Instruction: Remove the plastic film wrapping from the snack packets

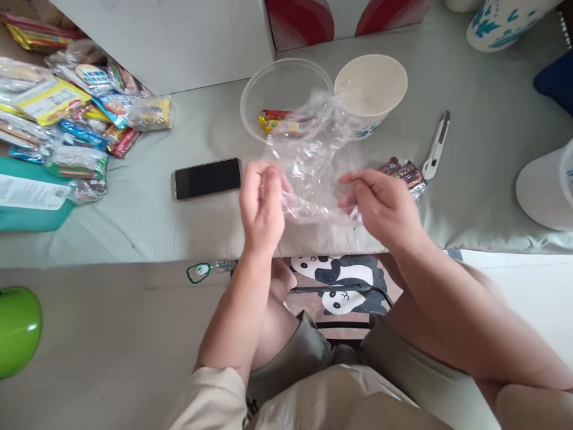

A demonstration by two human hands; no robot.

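Observation:
A crumpled clear plastic bag stretches between my two hands above the bench. My left hand pinches its left edge, fingers curled. My right hand has its fingers bent at the bag's right side, slightly blurred. Behind the bag stands a round clear plastic tub with a few small wrapped snacks in it. Beside the tub is a white paper cup, partly covered by the bag. Dark brown wrapped snacks lie just behind my right hand.
A phone lies left of my hands, and a utility knife lies on the right. Many packaged snacks are piled at the left. A white container and a patterned cup stand at the right. The bench ends close before me.

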